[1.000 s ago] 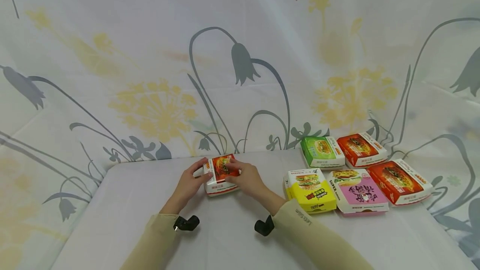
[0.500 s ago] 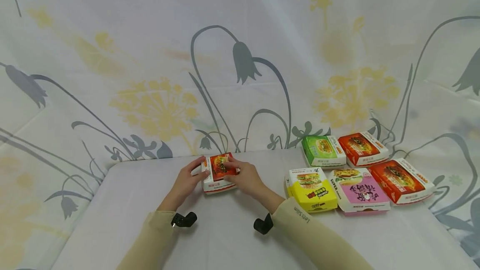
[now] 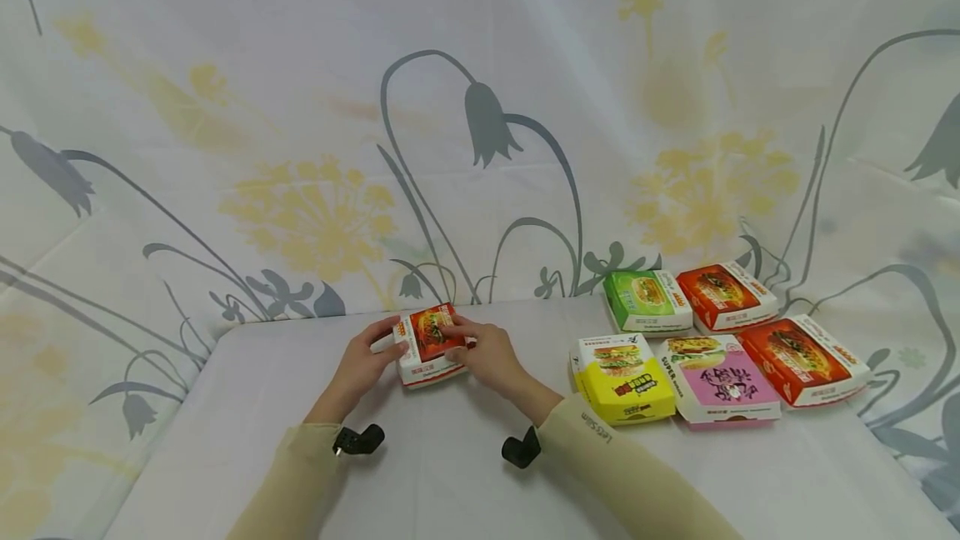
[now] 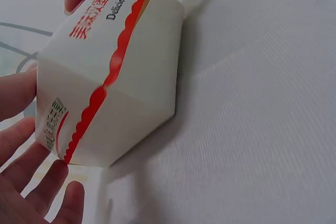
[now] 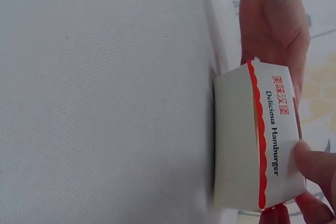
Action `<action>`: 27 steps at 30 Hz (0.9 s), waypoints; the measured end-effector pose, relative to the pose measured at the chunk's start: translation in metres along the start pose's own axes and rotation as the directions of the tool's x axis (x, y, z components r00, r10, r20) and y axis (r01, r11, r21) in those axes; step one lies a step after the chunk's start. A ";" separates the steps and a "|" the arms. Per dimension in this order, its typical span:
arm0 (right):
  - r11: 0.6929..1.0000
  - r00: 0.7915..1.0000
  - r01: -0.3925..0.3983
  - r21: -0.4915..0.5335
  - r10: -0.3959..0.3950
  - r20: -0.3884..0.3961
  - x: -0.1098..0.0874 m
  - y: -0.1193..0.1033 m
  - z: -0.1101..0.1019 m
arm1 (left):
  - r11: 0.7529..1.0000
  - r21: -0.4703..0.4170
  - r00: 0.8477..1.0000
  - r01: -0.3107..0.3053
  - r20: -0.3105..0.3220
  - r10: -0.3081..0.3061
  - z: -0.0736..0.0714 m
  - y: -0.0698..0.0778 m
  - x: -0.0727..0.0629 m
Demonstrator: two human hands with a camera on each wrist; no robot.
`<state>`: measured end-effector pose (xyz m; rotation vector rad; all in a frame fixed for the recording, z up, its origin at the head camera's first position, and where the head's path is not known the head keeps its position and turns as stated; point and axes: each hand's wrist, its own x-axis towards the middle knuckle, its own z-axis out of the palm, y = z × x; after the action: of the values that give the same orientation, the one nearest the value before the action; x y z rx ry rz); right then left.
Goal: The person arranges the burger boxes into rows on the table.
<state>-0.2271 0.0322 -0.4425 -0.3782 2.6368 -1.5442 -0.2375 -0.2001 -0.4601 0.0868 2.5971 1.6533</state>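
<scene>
Between my two hands, near the table's back edge in the head view, is a red-and-white hamburger box [image 3: 433,335] with a burger picture on its lid. My left hand [image 3: 365,363] holds its left end, thumb over the lid and fingers along the side. At the right end, my right hand [image 3: 491,358] grips the box, its thumb on the lid. The left wrist view shows the left fingers [image 4: 44,187] spread against the printed end of the box [image 4: 142,72]. In the right wrist view the box's [image 5: 236,140] lid looks closed, and its underside is close to the cloth.
To the right lie a green box [image 3: 647,302], a red box [image 3: 716,292] and a larger red box [image 3: 798,357]. In front of them are a yellow box [image 3: 624,382] and a pink box [image 3: 723,382]. A flowered curtain [image 3: 315,132] hangs behind the white table [image 3: 442,473].
Both hands have shifted slightly to the left with the hamburger box, which has turned a little. The other boxes stay where they were on the table.
</scene>
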 end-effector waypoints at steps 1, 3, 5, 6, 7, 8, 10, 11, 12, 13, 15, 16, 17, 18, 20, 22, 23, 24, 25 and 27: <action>1.000 1.000 0.004 -0.007 -0.004 -0.013 0.001 0.001 0.001 | 1.000 0.001 1.000 0.001 -0.008 -0.001 0.000 -0.001 0.000; 1.000 0.999 0.013 -0.013 -0.013 -0.035 0.001 0.002 0.002 | 1.000 0.004 1.000 0.003 -0.019 -0.003 -0.001 -0.002 -0.001; 1.000 0.998 0.024 -0.015 -0.025 -0.052 0.002 0.003 0.002 | 1.000 0.009 1.000 0.004 -0.024 -0.004 -0.001 -0.003 -0.001; 1.000 0.998 0.028 -0.015 -0.029 -0.059 0.002 0.004 0.002 | 1.000 0.014 1.000 0.006 -0.029 -0.006 -0.002 -0.003 -0.002; 0.999 0.997 0.032 -0.014 -0.033 -0.064 0.003 0.004 0.003 | 1.000 0.022 0.999 0.003 -0.032 -0.002 -0.002 -0.004 -0.002; 0.999 0.997 0.036 -0.010 -0.037 -0.066 0.003 0.005 0.003 | 1.000 0.030 0.999 0.000 -0.036 0.001 -0.002 -0.004 -0.003; 0.999 0.997 0.035 -0.003 -0.035 -0.070 0.004 0.005 0.003 | 0.999 0.043 0.999 -0.004 -0.045 0.006 -0.003 -0.005 -0.003; 1.000 0.997 0.030 0.001 -0.030 -0.072 0.004 0.005 0.004 | 0.999 0.049 0.999 -0.006 -0.049 0.009 -0.003 -0.005 -0.004; 1.000 0.997 0.025 0.005 -0.024 -0.073 0.004 0.005 0.004 | 0.999 0.051 0.999 -0.007 -0.053 0.010 -0.004 -0.005 -0.004; 1.000 0.997 0.020 0.007 -0.020 -0.076 0.005 0.005 0.003 | 0.999 0.053 0.998 -0.010 -0.055 0.013 -0.004 -0.006 -0.004; 1.000 0.997 0.006 0.005 -0.005 -0.081 0.005 0.004 0.002 | 0.998 0.054 0.998 -0.013 -0.057 0.016 -0.004 -0.006 -0.004; 1.000 0.997 0.000 0.003 0.001 -0.082 0.005 0.004 0.002 | 0.998 0.054 0.998 -0.015 -0.058 0.018 -0.004 -0.006 -0.004; 1.000 0.997 -0.004 0.000 0.004 -0.083 0.005 0.004 0.001 | 0.998 0.055 0.998 -0.020 -0.057 0.023 -0.005 -0.007 -0.004; 1.000 0.996 -0.006 -0.001 0.006 -0.084 0.005 0.004 0.001 | 0.998 0.057 0.998 -0.026 -0.058 0.029 -0.005 -0.007 -0.004; 1.000 0.996 -0.007 -0.003 0.007 -0.086 0.006 0.005 0.002 | 0.997 0.061 0.997 -0.043 -0.060 0.046 -0.005 -0.007 -0.005; 1.000 0.996 0.000 -0.005 0.000 -0.094 0.006 0.006 0.002 | 0.997 0.057 0.996 -0.058 -0.064 0.061 -0.005 -0.007 -0.005; 1.000 0.995 -0.001 -0.002 0.001 -0.100 0.006 0.006 0.003 | 0.996 0.058 0.996 -0.062 -0.066 0.066 -0.005 -0.007 -0.005; 1.000 0.994 -0.001 0.000 0.001 -0.106 0.006 0.006 0.003 | 0.996 0.057 0.995 -0.064 -0.069 0.067 -0.005 -0.007 -0.006; 1.000 0.994 0.000 0.001 0.000 -0.112 0.005 0.006 0.003 | 0.996 0.057 0.995 -0.065 -0.074 0.069 -0.004 -0.007 -0.006; 1.000 0.992 0.011 -0.007 -0.012 -0.126 0.005 0.007 0.004 | 0.997 0.058 0.994 -0.059 -0.083 0.064 -0.003 -0.008 -0.006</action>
<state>-0.2328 0.0308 -0.4496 -0.3071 2.7383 -1.6150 -0.2321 -0.2069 -0.4657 0.1024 2.7304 1.6391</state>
